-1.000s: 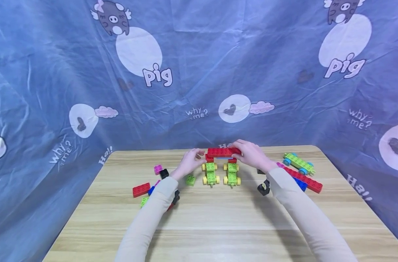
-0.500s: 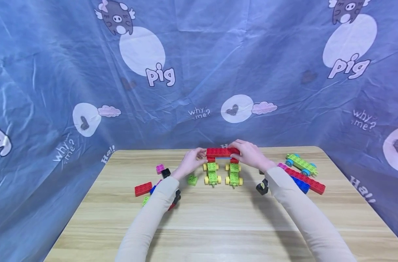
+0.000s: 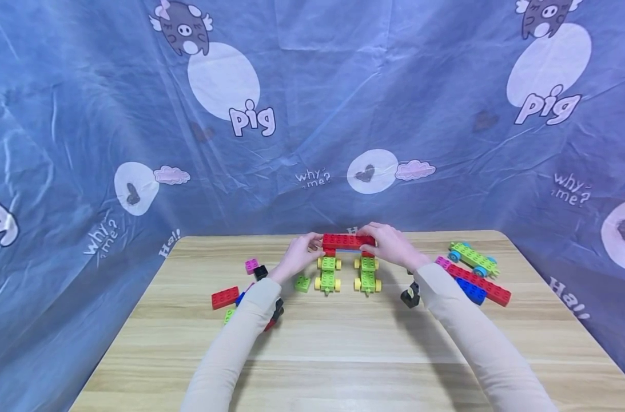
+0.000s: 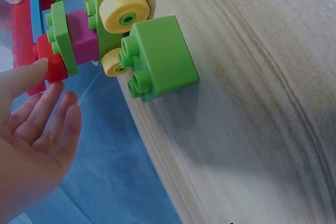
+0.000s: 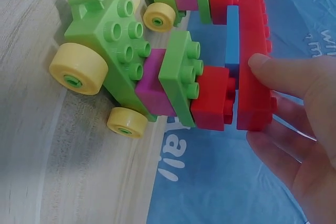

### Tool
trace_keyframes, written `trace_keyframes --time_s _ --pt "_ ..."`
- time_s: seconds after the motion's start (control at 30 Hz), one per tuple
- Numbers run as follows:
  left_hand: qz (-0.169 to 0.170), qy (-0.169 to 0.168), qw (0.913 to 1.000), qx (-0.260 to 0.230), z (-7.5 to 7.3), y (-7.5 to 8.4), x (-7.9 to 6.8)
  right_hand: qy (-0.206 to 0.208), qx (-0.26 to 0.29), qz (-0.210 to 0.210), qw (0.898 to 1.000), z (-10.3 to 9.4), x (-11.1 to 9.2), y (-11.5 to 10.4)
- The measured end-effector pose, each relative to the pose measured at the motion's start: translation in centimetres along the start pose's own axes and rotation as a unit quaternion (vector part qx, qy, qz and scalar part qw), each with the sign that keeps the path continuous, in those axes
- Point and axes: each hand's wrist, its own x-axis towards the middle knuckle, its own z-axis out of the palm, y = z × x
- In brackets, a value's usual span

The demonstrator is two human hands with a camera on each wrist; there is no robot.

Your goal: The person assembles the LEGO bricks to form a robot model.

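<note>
Tabletop [image 3: 343, 349] holds a green brick [image 3: 302, 283] beside a wheeled stack [image 3: 328, 273].

Bright red covers the long brick [image 3: 340, 240]; the flat piece [image 5: 232, 40] just under it is blue. Below its ends, lime-green wheeled bases [image 3: 327, 278] have yellow wheels [image 5: 80, 69] and carry magenta blocks [image 5: 156, 85] and red blocks [image 5: 209, 100]. Right of the long brick, a lime-green car [image 3: 470, 257] has turquoise wheels [image 3: 479, 271]. In front of it, the table [image 3: 343, 355] shows pale tan wood grain. Behind it, the blue cloth [image 3: 312, 103] bears grey pigs [image 3: 180, 28], white discs [image 3: 223, 80], pink clouds [image 3: 171, 175] and white lettering [image 3: 252, 118].
</note>
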Motion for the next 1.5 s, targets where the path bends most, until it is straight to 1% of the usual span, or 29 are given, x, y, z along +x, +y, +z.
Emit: trace_keyframes --time_s 0.13,0.27,0.43,0.63,0.8,1.0,1.23,1.5 --pt "0.010 0.004 0.9999 0.004 -0.03 -0.17 0.05 -0.001 0.003 -0.003 1.000 0.17 0.02 0.01" --pt "0.027 0.008 0.9996 0.003 -0.15 -0.39 0.04 0.000 0.007 -0.007 1.000 0.24 0.13 -0.08" --pt "0.041 0.010 0.9990 0.015 -0.28 -0.44 -0.06 -0.003 0.008 -0.001 1.000 0.26 0.34 -0.14" --pt "0.042 0.003 0.9987 0.027 -0.32 -0.23 -0.07 -0.008 0.023 0.002 1.000 0.08 0.39 -0.19" --pt "0.048 0.009 0.9979 0.043 -0.15 -0.16 -0.04 -0.005 0.030 -0.013 0.999 0.12 0.27 -0.02" --pt "0.040 0.010 0.9979 0.049 -0.01 -0.19 0.04 0.011 0.028 -0.033 0.999 0.21 0.12 0.08" --pt "0.030 0.016 0.9976 0.060 0.09 -0.23 0.12 0.024 0.036 -0.036 0.998 0.43 0.09 0.33" --pt "0.043 0.019 0.9955 0.082 0.34 -0.19 0.36 0.040 0.046 -0.039 0.997 0.43 -0.05 0.63"
